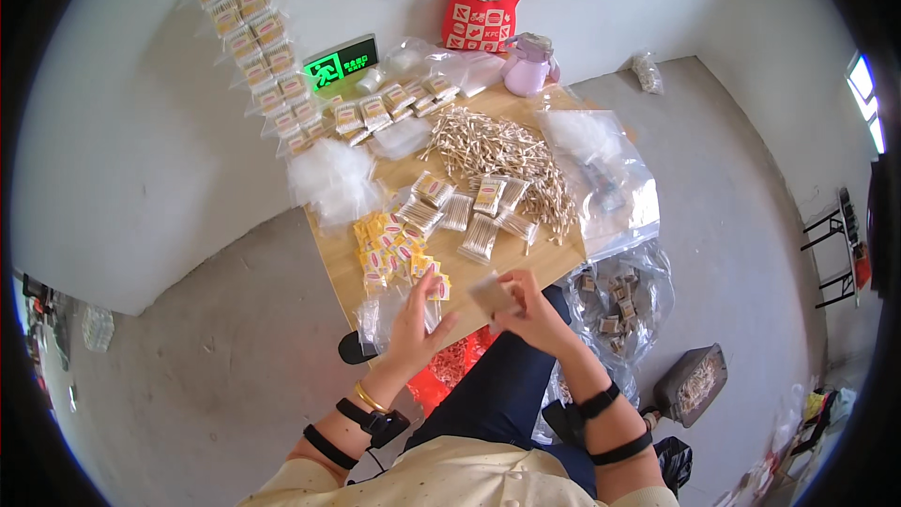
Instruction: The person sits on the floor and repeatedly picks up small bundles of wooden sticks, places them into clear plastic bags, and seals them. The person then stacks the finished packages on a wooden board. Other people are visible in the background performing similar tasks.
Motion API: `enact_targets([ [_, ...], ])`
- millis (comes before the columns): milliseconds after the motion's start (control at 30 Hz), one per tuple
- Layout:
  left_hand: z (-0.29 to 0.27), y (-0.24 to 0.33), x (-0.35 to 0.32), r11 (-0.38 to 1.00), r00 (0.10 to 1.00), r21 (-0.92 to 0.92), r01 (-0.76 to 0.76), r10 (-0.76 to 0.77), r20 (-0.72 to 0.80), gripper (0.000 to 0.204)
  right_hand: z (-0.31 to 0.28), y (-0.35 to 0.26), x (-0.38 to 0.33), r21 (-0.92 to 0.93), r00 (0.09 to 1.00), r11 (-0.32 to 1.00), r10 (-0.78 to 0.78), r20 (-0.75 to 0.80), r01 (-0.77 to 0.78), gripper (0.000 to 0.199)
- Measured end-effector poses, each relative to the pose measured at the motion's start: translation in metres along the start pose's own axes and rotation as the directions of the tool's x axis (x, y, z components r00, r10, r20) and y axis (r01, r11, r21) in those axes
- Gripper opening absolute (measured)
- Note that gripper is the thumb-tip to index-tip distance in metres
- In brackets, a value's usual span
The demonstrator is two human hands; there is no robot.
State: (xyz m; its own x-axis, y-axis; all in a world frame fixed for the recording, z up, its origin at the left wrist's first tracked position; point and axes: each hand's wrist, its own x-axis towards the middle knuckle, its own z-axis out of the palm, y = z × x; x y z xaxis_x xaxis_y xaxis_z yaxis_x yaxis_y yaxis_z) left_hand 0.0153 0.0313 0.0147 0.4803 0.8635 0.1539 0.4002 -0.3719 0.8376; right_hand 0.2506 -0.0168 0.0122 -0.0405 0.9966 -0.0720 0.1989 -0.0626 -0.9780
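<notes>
My right hand is closed on a small clear pack of cotton swabs, slightly blurred, above the table's near edge. My left hand is open, thumb and fingers apart, beside a stack of small clear bags. Just beyond its fingertips lies a heap of yellow and white cards. Several filled packs of cotton swabs rest in the middle of the wooden table. Behind them spreads a large pile of loose cotton swabs.
Tall stacks of filled packs rise at the far left, near clear bags. A lit green sign, a red bag and a lilac jug stand at the back. Right of my legs sit a plastic sack and a grey bin.
</notes>
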Motion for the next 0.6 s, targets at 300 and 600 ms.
enact_targets([
  [300,0.045,0.071,0.009,0.737,0.938,-0.614,0.281,-0.077,0.338,0.043,-0.03,-0.033,-0.088,0.557,0.967,0.822,0.22,-0.128,-0.113,0.021],
  [600,0.073,0.123,-0.001,0.973,0.963,-0.165,-0.161,0.191,0.192,0.023,-0.047,-0.044,-0.148,0.423,0.92,0.905,0.203,-0.336,-0.045,0.008],
])
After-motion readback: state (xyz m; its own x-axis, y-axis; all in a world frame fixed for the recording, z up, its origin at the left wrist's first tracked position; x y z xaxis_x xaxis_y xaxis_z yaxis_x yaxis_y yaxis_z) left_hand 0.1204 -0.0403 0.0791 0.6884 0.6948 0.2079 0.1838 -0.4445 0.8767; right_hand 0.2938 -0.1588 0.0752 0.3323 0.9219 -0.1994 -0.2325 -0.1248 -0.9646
